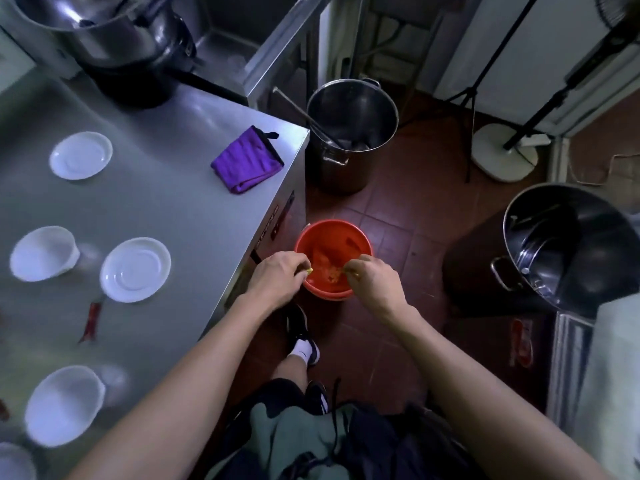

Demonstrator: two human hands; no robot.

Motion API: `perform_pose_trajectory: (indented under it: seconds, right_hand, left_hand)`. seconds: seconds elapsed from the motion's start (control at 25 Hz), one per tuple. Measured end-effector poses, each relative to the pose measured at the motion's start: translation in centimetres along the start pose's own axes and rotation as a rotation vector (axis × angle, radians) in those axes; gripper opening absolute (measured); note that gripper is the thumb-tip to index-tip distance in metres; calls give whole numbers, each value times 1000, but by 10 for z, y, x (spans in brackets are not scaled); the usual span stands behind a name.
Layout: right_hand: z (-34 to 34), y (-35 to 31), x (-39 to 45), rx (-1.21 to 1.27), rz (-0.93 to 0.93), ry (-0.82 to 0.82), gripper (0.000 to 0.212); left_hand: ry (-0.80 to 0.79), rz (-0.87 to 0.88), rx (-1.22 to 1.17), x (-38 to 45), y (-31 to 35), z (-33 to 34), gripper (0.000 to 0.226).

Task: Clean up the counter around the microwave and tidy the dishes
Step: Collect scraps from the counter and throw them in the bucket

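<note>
Scraps are being held over the orange bucket (333,252), which is standing on the tiled floor just beside the corner of the steel desk (180,216). The fingers of the left hand (277,277) are being curled together, pinching a small yellow scrap (309,270) at the bucket's near-left rim. The fingers of the right hand (372,280) are likewise being pinched on a thin yellowish bit (346,270) above the bucket's inside, where more yellowish scraps are lying.

On the desk, left of the bucket, 2 white saucers (135,269) and 2 white bowls (44,252) are being left apart from one another; a 3rd white dish is being cut off by the lower-left edge. A red chili (91,320) is lying just below the nearer saucer. A folded purple cloth (246,161) is lying on the desk beyond the bucket. A tall steel pot (351,133) is standing on the floor beyond the bucket, and another big pot (568,244) is being seen to its right.
</note>
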State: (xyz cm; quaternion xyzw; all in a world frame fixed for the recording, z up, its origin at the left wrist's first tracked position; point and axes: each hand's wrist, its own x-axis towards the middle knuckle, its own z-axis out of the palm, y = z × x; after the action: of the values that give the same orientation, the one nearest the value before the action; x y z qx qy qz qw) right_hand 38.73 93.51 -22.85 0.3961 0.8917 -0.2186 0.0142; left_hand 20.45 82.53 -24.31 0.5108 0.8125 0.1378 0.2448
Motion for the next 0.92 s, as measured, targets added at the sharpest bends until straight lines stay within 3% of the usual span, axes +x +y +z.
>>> perform_pose_trajectory:
  seconds: [0.2, 0.52, 0.92]
  right_hand:
    - [11, 16, 58, -15, 135, -137, 19]
    - [38, 47, 116, 52, 206, -254, 22]
    - [115, 141, 169, 111, 233, -361, 18]
  left_hand:
    - [-76, -32, -91, 63, -19, 14, 12]
    - [-187, -94, -103, 127, -35, 37, 10]
    - [-317, -256, -138, 198, -27, 137, 10]
